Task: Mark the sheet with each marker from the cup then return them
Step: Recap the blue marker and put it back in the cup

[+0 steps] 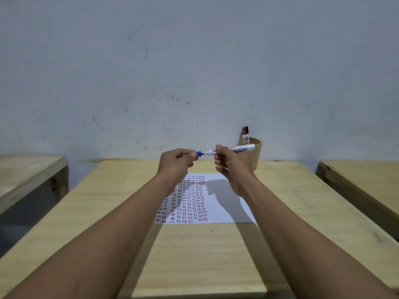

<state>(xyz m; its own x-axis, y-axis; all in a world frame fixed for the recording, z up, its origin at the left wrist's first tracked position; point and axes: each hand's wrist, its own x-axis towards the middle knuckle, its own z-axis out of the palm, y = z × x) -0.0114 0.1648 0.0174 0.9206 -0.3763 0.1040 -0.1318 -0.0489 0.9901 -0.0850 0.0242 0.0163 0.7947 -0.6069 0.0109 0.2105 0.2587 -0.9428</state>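
Note:
My right hand point(232, 167) grips a white marker point(239, 149) by its barrel, held level above the sheet. My left hand point(177, 161) pinches the marker's blue cap point(199, 153) at the tip end; a small gap with the dark tip shows between cap and barrel. Below my hands lies the white sheet point(220, 203), its left half covered in rows of short red, black and blue strokes. A wooden cup point(255, 156) stands at the table's far edge behind my right hand, with a red-capped marker point(244, 134) and a black-capped marker point(247, 130) upright in it.
The sheet lies on a light wooden table point(108, 212) set against a grey wall. Another wooden table point(28, 175) stands to the left and a third point(364, 184) to the right, each separated by a gap.

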